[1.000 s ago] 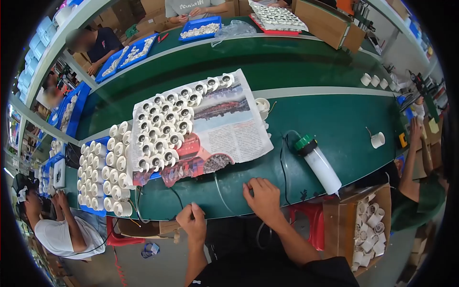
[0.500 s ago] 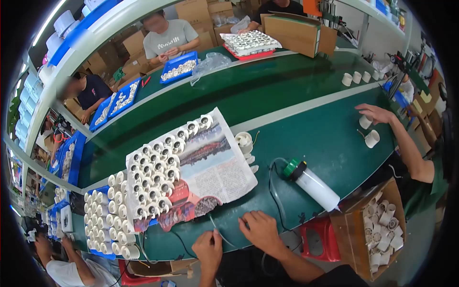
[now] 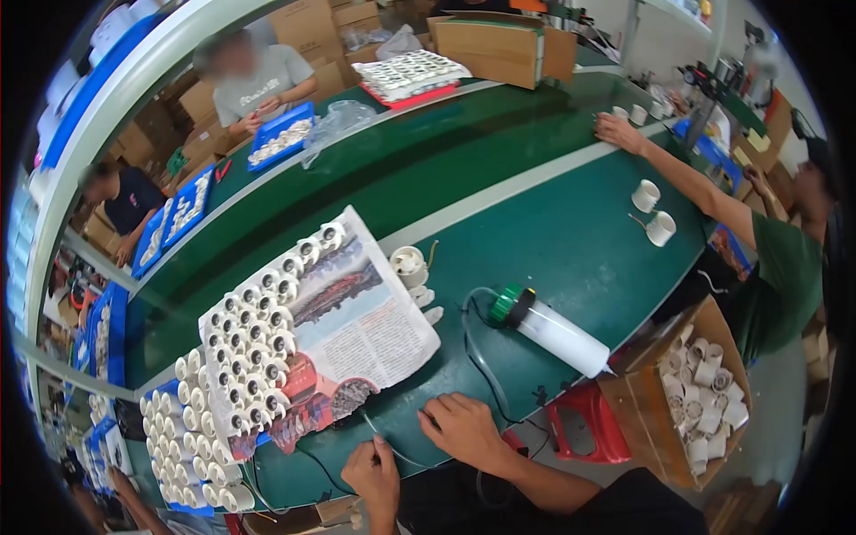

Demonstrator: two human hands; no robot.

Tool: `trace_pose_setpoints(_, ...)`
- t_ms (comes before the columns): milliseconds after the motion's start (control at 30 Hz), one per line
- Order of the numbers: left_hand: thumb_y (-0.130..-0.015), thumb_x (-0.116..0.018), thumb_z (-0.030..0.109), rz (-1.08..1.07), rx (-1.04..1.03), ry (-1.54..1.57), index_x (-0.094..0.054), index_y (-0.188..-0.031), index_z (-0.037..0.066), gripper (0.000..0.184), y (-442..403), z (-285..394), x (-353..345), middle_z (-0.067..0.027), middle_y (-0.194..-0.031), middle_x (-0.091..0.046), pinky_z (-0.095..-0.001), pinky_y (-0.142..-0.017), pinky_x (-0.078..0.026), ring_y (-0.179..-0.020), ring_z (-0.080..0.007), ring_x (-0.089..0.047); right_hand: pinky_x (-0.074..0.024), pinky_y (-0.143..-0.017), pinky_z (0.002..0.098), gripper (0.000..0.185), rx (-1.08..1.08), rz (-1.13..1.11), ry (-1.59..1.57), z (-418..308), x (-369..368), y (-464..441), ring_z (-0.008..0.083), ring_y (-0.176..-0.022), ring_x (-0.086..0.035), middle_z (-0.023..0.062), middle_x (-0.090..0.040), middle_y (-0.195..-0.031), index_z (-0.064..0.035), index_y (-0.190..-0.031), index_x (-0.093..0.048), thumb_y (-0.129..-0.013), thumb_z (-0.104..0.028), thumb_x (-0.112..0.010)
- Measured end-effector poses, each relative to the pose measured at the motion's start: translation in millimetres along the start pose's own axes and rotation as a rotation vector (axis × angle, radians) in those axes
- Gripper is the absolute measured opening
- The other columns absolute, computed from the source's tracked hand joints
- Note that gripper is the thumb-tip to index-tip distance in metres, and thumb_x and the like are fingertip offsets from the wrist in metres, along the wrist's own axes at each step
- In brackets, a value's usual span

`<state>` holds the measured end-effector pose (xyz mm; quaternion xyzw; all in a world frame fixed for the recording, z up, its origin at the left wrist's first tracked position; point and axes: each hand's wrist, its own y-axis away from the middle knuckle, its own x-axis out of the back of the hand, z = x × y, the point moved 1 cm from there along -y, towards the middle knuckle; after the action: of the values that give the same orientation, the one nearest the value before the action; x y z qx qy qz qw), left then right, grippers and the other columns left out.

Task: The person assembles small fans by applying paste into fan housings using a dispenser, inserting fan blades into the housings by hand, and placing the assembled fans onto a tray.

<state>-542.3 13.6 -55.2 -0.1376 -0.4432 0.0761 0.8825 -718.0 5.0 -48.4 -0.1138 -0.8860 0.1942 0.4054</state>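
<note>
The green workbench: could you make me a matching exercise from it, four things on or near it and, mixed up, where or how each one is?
Things:
1. newspaper sheet
2. white tube
3. cardboard box
4. stool

Places and states:
A. holds a jumble of white parts
B. red, beyond the near edge of the bench
C. lies under rows of small white pieces
D. has a green cap at one end

Pairs: 1-C, 2-D, 3-A, 4-B

- Here's the green bench (image 3: 571, 259), sweeping left to right!
- Left side: blue tray (image 3: 263, 438) peeking out beneath newspaper (image 3: 379, 325), white cups (image 3: 234, 497) massed alongside.
- Just right of the newspaper, one wired cup (image 3: 407, 262).
- Green-capped tube (image 3: 563, 339), lying slantwise!
- Two more cups (image 3: 661, 229), far right.
</note>
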Motion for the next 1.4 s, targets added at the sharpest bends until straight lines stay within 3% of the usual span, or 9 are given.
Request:
trace_pose_setpoints(133, -0.090, -0.060, 0.009, 0.021, 0.012, 0.000, -0.047, -0.062, -0.001, 0.032, 1.7, -1.3, -1.4, -0.0150, -0.056, -0.047, -0.0439, -0.049, -0.032, -0.049, -0.0329, -0.046, -0.0485, -0.057, 0.0353, 0.018, 0.001, 0.021, 0.002, 2.2, 7.9, 1.9, 0.0241, -0.064, -0.059, 0.0069, -0.057, -0.069, -0.0056, -0.077, -0.059, -0.084, -0.018, -0.070)
trace_pose_setpoints(233, -0.091, -0.059, 0.009, 0.007, 0.011, 0.009, -0.048, -0.063, -0.002, 0.032, 4.1, -5.5, -1.1, -0.0155, -0.057, -0.047, -0.0438, -0.049, -0.031, -0.049, -0.0324, -0.044, -0.0482, -0.060, 0.0292, 0.020, -0.298, -0.383, -0.747, 0.0, 49.8, -4.1, 0.0178, -0.066, -0.059, 0.0075, -0.062, -0.077, -0.0019, -0.092, -0.066, -0.088, -0.021, -0.070)
trace_pose_setpoints(400, -0.091, -0.058, 0.008, 0.004, 0.021, 0.007, -0.050, -0.064, -0.003, 0.031, 3.2, -0.5, 0.4, -0.0160, -0.057, -0.046, -0.0432, -0.048, -0.031, -0.049, -0.0324, -0.043, -0.0505, -0.067, 0.0345, 0.018, 0.022, 0.186, 0.032, 82.7, 168.5, -55.6, 0.0239, -0.077, -0.061, 0.0113, -0.063, -0.091, -0.0051, -0.106, -0.063, -0.089, -0.008, -0.060)
trace_pose_setpoints(500, -0.091, -0.059, 0.008, 0.024, 0.009, 0.018, -0.050, -0.064, -0.003, 0.030, 2.4, 1.8, 0.5, -0.0160, -0.057, -0.046, -0.0433, -0.049, -0.031, -0.049, -0.0325, -0.044, -0.0511, -0.084, 0.0494, 0.028, -0.135, 0.344, 0.573, 197.2, 238.8, -92.3, 0.0388, -0.094, -0.061, 0.0211, -0.061, -0.099, -0.0044, -0.115, -0.057, -0.088, -0.005, -0.056)
trace_pose_setpoints(567, -0.091, -0.059, 0.008, 0.023, 0.002, 0.009, -0.050, -0.064, -0.003, 0.030, 3.6, 0.1, 0.2, -0.0160, -0.058, -0.047, -0.0438, -0.049, -0.032, -0.050, -0.0326, -0.045, -0.0545, -0.074, 0.0499, 0.037, -0.399, 0.217, 1.018, 265.7, 283.9, -95.0, 0.0426, -0.094, -0.062, 0.0224, -0.062, -0.102, -0.0087, -0.123, -0.054, -0.086, -0.006, -0.058)
trace_pose_setpoints(700, -0.091, -0.059, 0.008, 0.044, -0.011, 0.016, -0.049, -0.064, -0.003, 0.030, 3.5, -1.2, -2.4, -0.0157, -0.059, -0.047, -0.0442, -0.049, -0.032, -0.051, -0.0328, -0.045, -0.0551, -0.076, 0.0498, 0.047, -0.748, 0.024, 0.981, 330.7, 338.6, -95.7, 0.0396, -0.095, -0.066, 0.0220, -0.065, -0.105, -0.0134, -0.128, -0.049, -0.083, -0.006, -0.059)
trace_pose_setpoints(833, -0.090, -0.060, 0.008, 0.044, -0.006, 0.016, -0.048, -0.064, -0.003, 0.030, 4.4, -0.3, -0.5, -0.0160, -0.059, -0.047, -0.0446, -0.050, -0.033, -0.051, -0.0334, -0.046, -0.0521, -0.079, 0.0494, 0.037, -0.445, -0.058, 0.792, 362.0, 342.5, -89.7, 0.0414, -0.099, -0.063, 0.0233, -0.066, -0.102, -0.0098, -0.117, -0.048, -0.082, -0.001, -0.058)
trace_pose_setpoints(1200, -0.090, -0.060, 0.008, 0.040, -0.012, 0.025, -0.047, -0.064, -0.003, 0.031, 4.2, -0.3, 1.6, -0.0161, -0.058, -0.044, -0.0436, -0.049, -0.031, -0.051, -0.0328, -0.043, -0.0428, -0.071, 0.0507, 0.024, -0.461, -0.041, 0.779, 342.8, 332.8, -57.8, 0.0374, -0.089, -0.061, 0.0152, -0.061, -0.088, -0.0097, -0.107, -0.047, -0.085, -0.001, -0.052)
trace_pose_setpoints(1400, -0.090, -0.060, 0.007, 0.054, -0.003, 0.043, -0.047, -0.064, -0.003, 0.031, 4.6, 3.3, 0.7, -0.0152, -0.058, -0.044, -0.0432, -0.049, -0.031, -0.051, -0.0317, -0.042, -0.0456, -0.079, 0.0517, 0.034, -0.304, -0.058, 0.885, 320.6, 325.8, -49.7, 0.0377, -0.094, -0.062, 0.0167, -0.065, -0.092, -0.0093, -0.109, -0.049, -0.079, 0.003, -0.056)
